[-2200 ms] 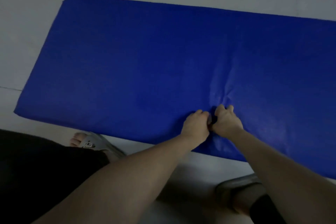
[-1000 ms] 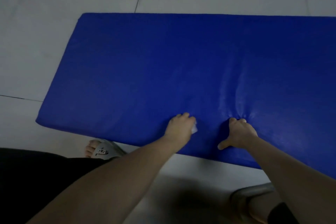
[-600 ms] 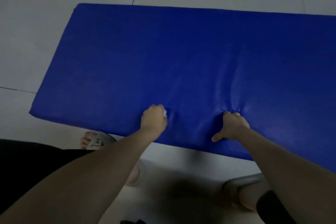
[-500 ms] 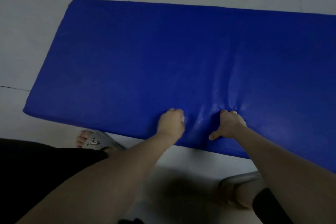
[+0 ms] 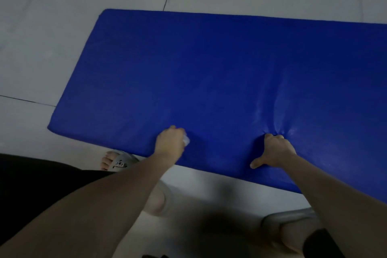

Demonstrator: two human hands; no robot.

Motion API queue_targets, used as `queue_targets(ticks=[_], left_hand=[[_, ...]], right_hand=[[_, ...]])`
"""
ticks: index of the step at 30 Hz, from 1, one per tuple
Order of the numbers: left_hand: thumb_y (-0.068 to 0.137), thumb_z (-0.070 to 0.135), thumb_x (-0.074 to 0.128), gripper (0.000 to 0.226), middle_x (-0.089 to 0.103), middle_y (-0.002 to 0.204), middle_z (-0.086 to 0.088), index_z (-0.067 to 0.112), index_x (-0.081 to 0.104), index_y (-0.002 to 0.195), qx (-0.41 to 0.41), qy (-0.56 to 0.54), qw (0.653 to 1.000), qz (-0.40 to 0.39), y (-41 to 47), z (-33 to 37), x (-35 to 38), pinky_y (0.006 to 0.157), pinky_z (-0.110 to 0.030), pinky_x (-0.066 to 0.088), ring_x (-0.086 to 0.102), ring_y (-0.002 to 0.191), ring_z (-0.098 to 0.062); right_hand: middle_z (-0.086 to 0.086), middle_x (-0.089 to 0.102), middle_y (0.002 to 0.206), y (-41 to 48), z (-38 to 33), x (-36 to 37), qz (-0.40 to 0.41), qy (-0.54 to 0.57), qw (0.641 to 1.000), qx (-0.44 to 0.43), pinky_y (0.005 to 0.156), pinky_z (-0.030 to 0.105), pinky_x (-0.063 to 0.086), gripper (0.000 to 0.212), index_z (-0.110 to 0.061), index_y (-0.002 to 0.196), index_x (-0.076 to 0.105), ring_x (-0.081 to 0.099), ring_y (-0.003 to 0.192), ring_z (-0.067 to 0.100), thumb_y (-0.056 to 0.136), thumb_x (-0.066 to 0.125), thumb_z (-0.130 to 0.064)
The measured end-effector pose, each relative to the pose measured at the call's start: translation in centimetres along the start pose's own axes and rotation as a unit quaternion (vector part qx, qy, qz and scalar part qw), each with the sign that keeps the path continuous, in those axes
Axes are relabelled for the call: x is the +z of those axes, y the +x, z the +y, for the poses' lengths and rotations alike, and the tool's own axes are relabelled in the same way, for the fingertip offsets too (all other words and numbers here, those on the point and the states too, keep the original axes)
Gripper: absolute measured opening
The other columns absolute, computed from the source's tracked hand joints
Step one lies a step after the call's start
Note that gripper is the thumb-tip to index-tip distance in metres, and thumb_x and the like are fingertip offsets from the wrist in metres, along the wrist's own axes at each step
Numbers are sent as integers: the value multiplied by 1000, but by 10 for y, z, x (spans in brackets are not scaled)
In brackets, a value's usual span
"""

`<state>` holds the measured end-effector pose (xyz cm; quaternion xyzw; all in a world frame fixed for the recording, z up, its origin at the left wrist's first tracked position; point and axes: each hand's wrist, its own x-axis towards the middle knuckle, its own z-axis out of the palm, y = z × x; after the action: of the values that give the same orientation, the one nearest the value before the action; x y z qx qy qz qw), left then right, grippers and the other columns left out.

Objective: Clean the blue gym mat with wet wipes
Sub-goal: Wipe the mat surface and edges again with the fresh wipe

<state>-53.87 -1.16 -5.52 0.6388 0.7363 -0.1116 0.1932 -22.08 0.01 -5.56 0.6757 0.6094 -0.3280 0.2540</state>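
Observation:
A thick blue gym mat [image 5: 209, 73] lies on the pale tiled floor and runs off the right edge of the view. My left hand [image 5: 170, 142] grips a small crumpled white wet wipe [image 5: 186, 140] and presses it on the mat near the front edge. My right hand [image 5: 272, 151] rests on the mat to the right. Its fingers dig into the cover and its thumb sticks out to the left. The cover puckers into creases just beyond those fingers.
Grey floor tiles [image 5: 62, 27] surround the mat on the left and far side. My left foot in a grey slipper [image 5: 119, 162] stands just before the mat's front edge. Another grey slipper [image 5: 293, 224] is at the bottom right.
My left hand with the wipe has slid left along the mat's front edge, away from my right hand. The right hand stays pressed at the same creased spot.

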Motion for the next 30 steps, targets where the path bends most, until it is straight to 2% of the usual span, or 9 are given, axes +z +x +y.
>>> queue_targets(ticks=[2, 5, 8, 13, 16, 21, 25, 28, 30], left_hand=[[96, 20, 52, 20, 66, 91, -8, 12, 55, 78, -52, -14, 998, 15, 3, -11, -2, 63, -34, 48, 58, 72, -25], [99, 22, 52, 21, 66, 90, -8, 14, 55, 79, -49, -55, 997, 15, -9, 9, 3, 63, -35, 50, 60, 73, -24], [92, 18, 57, 7, 65, 100, -9, 14, 63, 91, -2, -104, 994, -17, -25, 51, 13, 75, -39, 56, 64, 87, -30], [92, 19, 57, 17, 61, 110, -9, 16, 65, 106, 148, -116, 977, -97, -59, 146, 37, 83, -42, 52, 62, 98, -33], [96, 16, 56, 15, 58, 112, -10, 12, 62, 110, 246, -49, 963, -101, -69, 159, 45, 82, -43, 51, 61, 98, -30], [96, 9, 49, 19, 60, 110, -12, 9, 62, 110, 325, 129, 935, -61, -51, 111, 31, 73, -40, 49, 63, 94, -30], [95, 9, 52, 17, 61, 110, -11, 10, 64, 108, 248, 155, 952, -84, -27, 50, 10, 69, -38, 44, 65, 95, -30], [97, 14, 53, 13, 64, 103, -8, 14, 66, 99, 129, 128, 978, -100, -14, 5, -4, 71, -36, 49, 65, 88, -27], [98, 17, 53, 17, 64, 88, -4, 14, 62, 84, 37, 83, 992, -87, -12, -13, -6, 67, -34, 52, 61, 76, -21]], right_hand=[[10, 52, 128, 0, 0, -1, -3, 0, 1000, 0, 89, 38, 51, 119, -14, 136, 40, 55, 114, 27, 45, 86, -75], [8, 52, 128, 1, 0, 0, 0, -1, 1000, -1, 89, 37, 51, 117, -14, 135, 41, 55, 114, 26, 45, 86, -75], [7, 53, 128, 2, 1, 1, 3, -5, 1000, -2, 91, 37, 50, 119, -14, 136, 41, 54, 117, 26, 45, 86, -76], [12, 52, 128, 6, 1, 4, 11, -5, 1000, 13, 85, 35, 50, 112, -11, 135, 40, 56, 112, 27, 52, 88, -68], [13, 52, 126, 9, 2, 6, 22, -6, 1000, 10, 85, 36, 50, 97, -11, 131, 42, 58, 108, 27, 61, 86, -62], [11, 52, 127, 7, 2, 2, 3, -6, 1000, -2, 86, 37, 51, 120, -12, 135, 41, 55, 113, 27, 44, 86, -75], [7, 54, 124, 6, 3, 3, 9, -4, 1000, -13, 87, 36, 50, 117, -13, 134, 42, 53, 114, 25, 45, 85, -76], [6, 54, 121, 6, 2, 2, 9, -5, 1000, -17, 84, 35, 49, 117, -13, 132, 43, 54, 111, 25, 44, 84, -77], [7, 55, 122, 7, 2, 3, 8, -9, 1000, -17, 85, 36, 50, 117, -13, 132, 43, 54, 111, 25, 44, 84, -78]])
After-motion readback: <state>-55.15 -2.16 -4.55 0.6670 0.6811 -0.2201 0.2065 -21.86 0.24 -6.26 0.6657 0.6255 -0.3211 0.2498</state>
